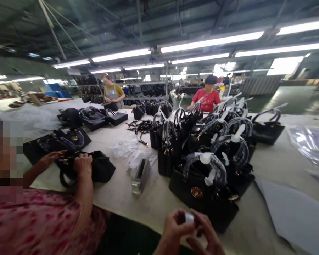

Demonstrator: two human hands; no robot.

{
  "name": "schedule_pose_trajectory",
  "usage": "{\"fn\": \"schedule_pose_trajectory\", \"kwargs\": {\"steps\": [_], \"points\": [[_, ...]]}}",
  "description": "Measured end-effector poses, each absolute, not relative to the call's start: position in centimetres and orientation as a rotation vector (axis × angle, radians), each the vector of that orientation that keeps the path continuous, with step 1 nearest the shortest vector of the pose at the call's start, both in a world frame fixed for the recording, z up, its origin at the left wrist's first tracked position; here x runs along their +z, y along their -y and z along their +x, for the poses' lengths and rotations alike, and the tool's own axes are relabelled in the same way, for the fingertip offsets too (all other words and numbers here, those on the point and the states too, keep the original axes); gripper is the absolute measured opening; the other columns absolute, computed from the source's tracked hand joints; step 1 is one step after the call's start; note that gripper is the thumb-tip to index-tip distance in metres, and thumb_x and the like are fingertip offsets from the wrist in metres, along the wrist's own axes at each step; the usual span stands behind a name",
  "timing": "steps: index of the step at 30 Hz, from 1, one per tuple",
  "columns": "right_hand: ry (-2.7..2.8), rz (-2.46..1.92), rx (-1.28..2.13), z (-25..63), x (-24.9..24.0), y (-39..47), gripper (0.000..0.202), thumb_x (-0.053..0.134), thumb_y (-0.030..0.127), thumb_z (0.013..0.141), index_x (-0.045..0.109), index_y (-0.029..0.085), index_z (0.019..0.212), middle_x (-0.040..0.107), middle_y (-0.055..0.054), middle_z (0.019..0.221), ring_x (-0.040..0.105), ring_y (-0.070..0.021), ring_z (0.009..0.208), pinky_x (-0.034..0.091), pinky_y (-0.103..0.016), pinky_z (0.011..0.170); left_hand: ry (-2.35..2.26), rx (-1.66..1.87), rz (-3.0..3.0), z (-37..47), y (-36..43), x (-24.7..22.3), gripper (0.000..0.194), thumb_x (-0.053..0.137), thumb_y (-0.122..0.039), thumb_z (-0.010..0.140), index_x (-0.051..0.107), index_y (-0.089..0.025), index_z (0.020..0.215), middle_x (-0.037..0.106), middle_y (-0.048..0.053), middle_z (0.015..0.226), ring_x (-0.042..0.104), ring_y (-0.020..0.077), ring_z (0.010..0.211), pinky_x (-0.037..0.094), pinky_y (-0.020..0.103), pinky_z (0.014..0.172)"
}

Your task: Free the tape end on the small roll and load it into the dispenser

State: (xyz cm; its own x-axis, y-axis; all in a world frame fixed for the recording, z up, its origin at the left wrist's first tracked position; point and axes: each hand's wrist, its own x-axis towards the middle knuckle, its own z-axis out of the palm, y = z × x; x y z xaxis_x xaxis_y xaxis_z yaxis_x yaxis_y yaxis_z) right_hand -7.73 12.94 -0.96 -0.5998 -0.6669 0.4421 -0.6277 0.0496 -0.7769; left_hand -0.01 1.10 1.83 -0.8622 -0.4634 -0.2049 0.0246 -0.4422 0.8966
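Note:
At the lower edge of the view, my left hand is closed, its fingers curled round one side of a small whitish, shiny piece. My right hand meets it from the other side with bent fingers at the piece. What the piece is cannot be made out. Just beyond my hands stands a black handbag with a round gold emblem and handles wrapped in clear film, a white tag on them. Several more black handbags stand close behind it on the table.
A co-worker at my left handles a black bag. A grey metal tape-dispenser-like holder and crumpled white wrapping lie mid-table. Grey sheets and clear plastic bags lie right. Two people stand across the table.

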Motion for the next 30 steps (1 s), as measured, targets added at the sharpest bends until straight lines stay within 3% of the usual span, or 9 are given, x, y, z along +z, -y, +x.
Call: {"fn": "schedule_pose_trajectory", "kwargs": {"steps": [3,7,10,15,18,23,27,30], "points": [[-2.260,-1.538,-1.744,-8.1,3.3,-14.0,0.043,0.065,0.031,0.078,0.052,0.025,0.119,0.052,-0.009,0.112,0.059,-0.0169,0.085,0.053,-0.027,0.072,1.351,-2.472,0.460,0.3,-2.2,5.9,0.050,0.085,-0.029,0.046,0.061,-0.011,0.085,0.065,0.005,0.077,0.057,0.0151,0.069,0.042,0.026,0.066],[-2.237,-1.636,-1.696,-8.0,7.4,-15.4,0.043,0.063,0.030,0.080,0.048,0.025,0.120,0.052,-0.007,0.108,0.056,-0.0175,0.091,0.051,-0.026,0.076,1.344,-2.591,0.315,0.8,-3.0,9.6,0.053,0.086,-0.023,0.047,0.060,-0.012,0.091,0.065,0.004,0.081,0.056,0.0138,0.071,0.042,0.024,0.065],[-2.250,-1.659,-1.651,-7.3,8.2,-16.4,0.041,0.060,0.030,0.081,0.048,0.025,0.120,0.050,-0.008,0.109,0.056,-0.0181,0.094,0.051,-0.025,0.076,1.361,-2.652,0.230,1.5,-3.5,10.0,0.055,0.086,-0.021,0.048,0.060,-0.011,0.095,0.065,0.005,0.086,0.057,0.0148,0.076,0.042,0.025,0.069],[-2.258,-1.618,-1.740,-6.8,7.6,-17.2,0.038,0.061,0.027,0.079,0.050,0.022,0.115,0.051,-0.009,0.106,0.056,-0.0193,0.092,0.051,-0.026,0.073,1.414,-2.667,0.228,2.2,-3.4,9.1,0.082,0.089,-0.020,0.043,0.051,-0.017,0.116,0.062,0.009,0.105,0.058,0.0189,0.086,0.044,0.028,0.072],[-2.296,-1.589,-1.725,-6.5,7.6,-17.3,0.037,0.063,0.025,0.077,0.050,0.022,0.113,0.051,-0.009,0.105,0.055,-0.0185,0.089,0.051,-0.026,0.072,1.447,-2.665,0.230,2.4,-3.2,8.6,0.073,0.086,-0.026,0.050,0.053,-0.016,0.114,0.060,0.010,0.106,0.058,0.0191,0.086,0.044,0.028,0.071],[-2.308,-1.636,-1.649,-5.8,7.2,-17.3,0.037,0.063,0.020,0.077,0.050,0.023,0.112,0.049,-0.007,0.103,0.054,-0.0181,0.092,0.051,-0.027,0.076,1.439,-2.711,0.302,2.5,-3.5,8.3,0.058,0.082,-0.037,0.057,0.059,-0.010,0.103,0.062,0.007,0.084,0.058,0.0153,0.073,0.044,0.025,0.063],[-2.275,-1.603,-1.683,-5.5,6.2,-18.0,0.047,0.058,0.018,0.080,0.043,0.025,0.124,0.047,-0.009,0.113,0.052,-0.0193,0.102,0.049,-0.030,0.086,1.418,-2.732,0.339,2.5,-4.0,8.2,0.051,0.085,-0.028,0.051,0.060,-0.009,0.093,0.062,0.004,0.076,0.056,0.0124,0.064,0.043,0.024,0.060],[-2.110,-1.346,-1.779,-5.5,5.7,-19.1,0.059,0.059,0.024,0.081,0.033,0.026,0.134,0.044,-0.011,0.125,0.050,-0.0223,0.110,0.047,-0.035,0.093,1.476,-2.673,0.261,2.4,-4.2,8.2,0.056,0.084,-0.019,0.050,0.058,-0.013,0.098,0.064,0.004,0.085,0.058,0.0144,0.075,0.043,0.024,0.067]]}}
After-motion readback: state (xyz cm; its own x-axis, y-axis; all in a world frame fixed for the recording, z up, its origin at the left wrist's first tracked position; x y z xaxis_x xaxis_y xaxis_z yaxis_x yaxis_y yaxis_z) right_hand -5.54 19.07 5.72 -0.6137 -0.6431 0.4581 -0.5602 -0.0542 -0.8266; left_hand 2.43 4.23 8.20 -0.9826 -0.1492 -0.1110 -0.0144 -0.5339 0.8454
